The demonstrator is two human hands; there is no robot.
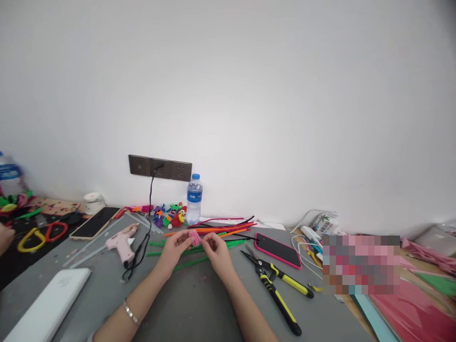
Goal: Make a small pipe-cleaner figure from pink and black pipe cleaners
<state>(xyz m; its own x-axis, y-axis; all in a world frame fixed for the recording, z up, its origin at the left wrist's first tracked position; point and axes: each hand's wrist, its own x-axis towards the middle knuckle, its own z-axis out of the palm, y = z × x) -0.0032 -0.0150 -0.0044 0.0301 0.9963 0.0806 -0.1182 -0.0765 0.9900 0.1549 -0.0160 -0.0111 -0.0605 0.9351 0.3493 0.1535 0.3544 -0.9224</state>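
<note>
both forearms ran up from the bottom edge. left hand [175, 248] and right hand [215, 251] fingers pinched shut on a pink piece [194, 237]. its shape was too small to make out.

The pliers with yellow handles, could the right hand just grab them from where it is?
Probably yes. The pliers lie flat beside the right hand with bare table between, but both hands pinch a pink piece, so it would have to let go.

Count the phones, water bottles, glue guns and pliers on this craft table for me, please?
Phones: 2, one with a tan edge and one in a pink case
Water bottles: 2, one by the socket and one at far left
Glue guns: 1
Pliers: 1
Total: 6
</note>
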